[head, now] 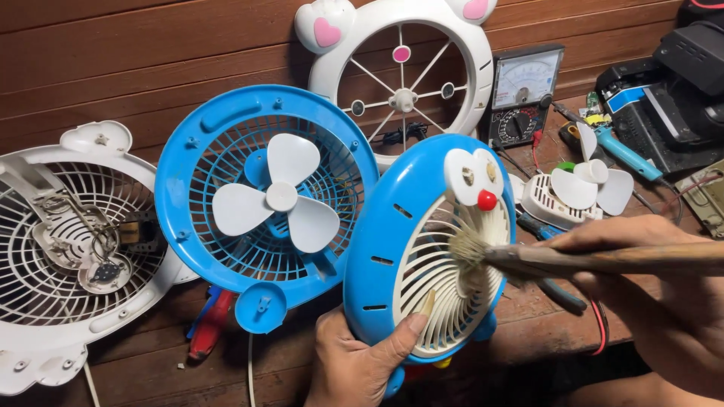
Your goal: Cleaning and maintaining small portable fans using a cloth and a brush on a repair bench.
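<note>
views: just one, a head cam worn by the person, so there's no second view and no overlap
angle: looks down and forward across the wooden desk [151,369] toward the plank wall [151,45] behind it
distance: pretty close, both hands sit in the lower part of the shot
framing: blue fan cover [392,249] sits about dead center; white grille [45,249] gets cut off at the left edge, black gear [679,83] at the right
</note>
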